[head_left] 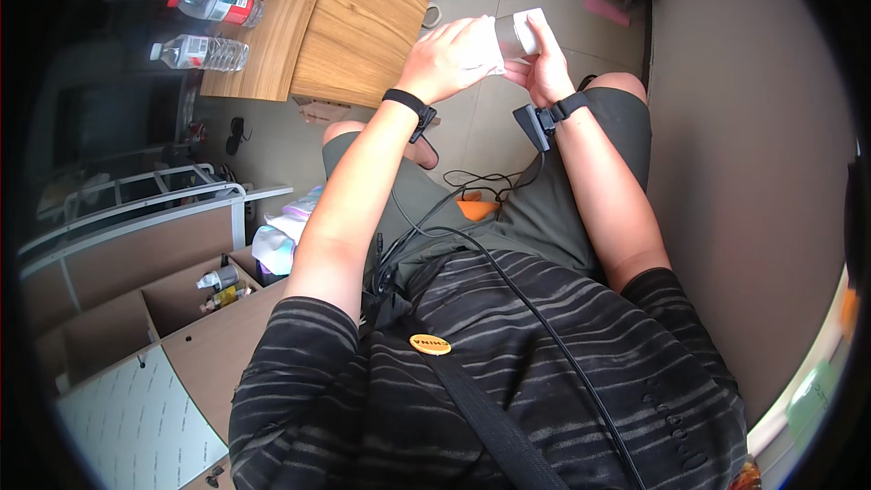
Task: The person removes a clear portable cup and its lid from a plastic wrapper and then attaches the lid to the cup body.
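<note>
Out past my knees, above the floor, both hands meet around a small grey-and-white cup-like object [515,36]. Its exact kind is hard to make out. My right hand [546,68] is closed around its right side, thumb on top and fingers beneath. Against its left end, my left hand [451,56] is closed on a white tissue or cloth [491,47], which touches the object. The left fingers are partly hidden behind the back of the hand. Each wrist wears a black strap with a small device, and a cable runs from the right one.
Left of my hands stands a wooden table [363,18] with two plastic bottles, one red-capped [218,6] and one clear [204,53]. A wall [744,127] rises close on my right. Lower left are an open compartment box [181,308] and a metal rail [136,213]. Cables cross my lap.
</note>
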Demonstrator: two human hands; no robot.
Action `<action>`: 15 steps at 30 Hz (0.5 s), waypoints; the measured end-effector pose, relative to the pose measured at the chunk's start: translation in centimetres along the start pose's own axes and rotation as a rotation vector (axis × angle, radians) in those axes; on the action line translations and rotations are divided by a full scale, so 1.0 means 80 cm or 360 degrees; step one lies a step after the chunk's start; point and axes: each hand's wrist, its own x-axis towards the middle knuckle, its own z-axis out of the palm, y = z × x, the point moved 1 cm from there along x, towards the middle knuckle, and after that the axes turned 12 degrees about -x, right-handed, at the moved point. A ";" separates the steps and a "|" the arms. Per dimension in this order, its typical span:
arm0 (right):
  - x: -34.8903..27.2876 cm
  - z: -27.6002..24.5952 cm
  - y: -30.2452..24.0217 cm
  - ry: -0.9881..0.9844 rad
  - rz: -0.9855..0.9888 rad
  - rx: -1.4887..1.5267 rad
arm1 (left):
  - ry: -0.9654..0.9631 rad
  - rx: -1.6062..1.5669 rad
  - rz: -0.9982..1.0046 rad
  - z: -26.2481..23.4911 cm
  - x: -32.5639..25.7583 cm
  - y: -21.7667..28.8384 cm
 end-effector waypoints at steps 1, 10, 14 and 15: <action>0.000 -0.001 -0.001 0.0001 -0.0004 0.0005 | -0.0003 0.0003 0.0005 -0.003 0.000 -0.002; -0.006 -0.004 -0.007 -0.0152 -0.0012 0.0080 | -0.0175 -0.0155 -0.0386 -0.030 -0.009 -0.009; -0.009 -0.003 -0.009 -0.0198 0.0029 0.0212 | 0.0019 -0.0383 -0.0237 -0.027 -0.019 -0.030; -0.009 -0.002 -0.010 -0.0198 0.0029 0.0218 | 0.0013 -0.0380 -0.0236 -0.022 -0.019 -0.038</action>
